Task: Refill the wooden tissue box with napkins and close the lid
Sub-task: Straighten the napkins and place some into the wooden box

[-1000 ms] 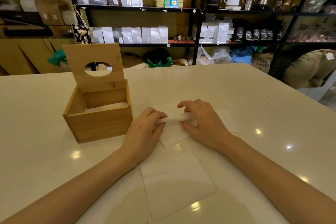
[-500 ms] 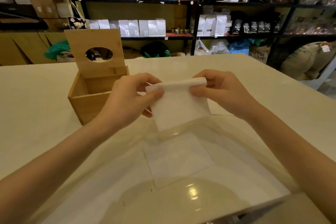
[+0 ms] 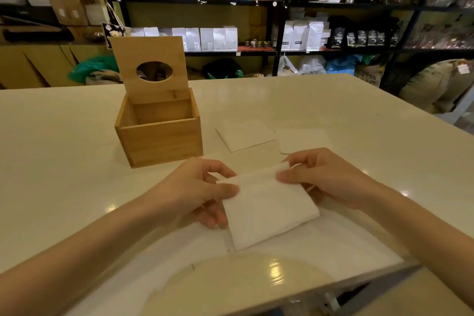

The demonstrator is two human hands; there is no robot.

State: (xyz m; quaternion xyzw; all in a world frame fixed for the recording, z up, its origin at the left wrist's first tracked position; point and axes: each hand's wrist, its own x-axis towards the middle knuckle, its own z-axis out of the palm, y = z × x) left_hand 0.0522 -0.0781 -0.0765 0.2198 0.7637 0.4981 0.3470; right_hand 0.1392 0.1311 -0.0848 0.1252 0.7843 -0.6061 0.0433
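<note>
The wooden tissue box stands on the white table, its lid with an oval hole tilted up at the back. Its inside looks empty from here. I hold a folded white napkin above the table in front of the box. My left hand pinches its upper left corner and my right hand pinches its upper right corner. Two more napkins lie flat to the right of the box, one napkin close to it and another napkin further right.
The white table reaches to the near edge at the bottom right. Behind it stand black shelves with bags, boxes and kettles. Sacks lie on the floor at the right.
Both hands lifted the napkin from the table, and they now hold it lower and nearer me than half a second ago. The view shifted, so two flat napkins show beside the box.
</note>
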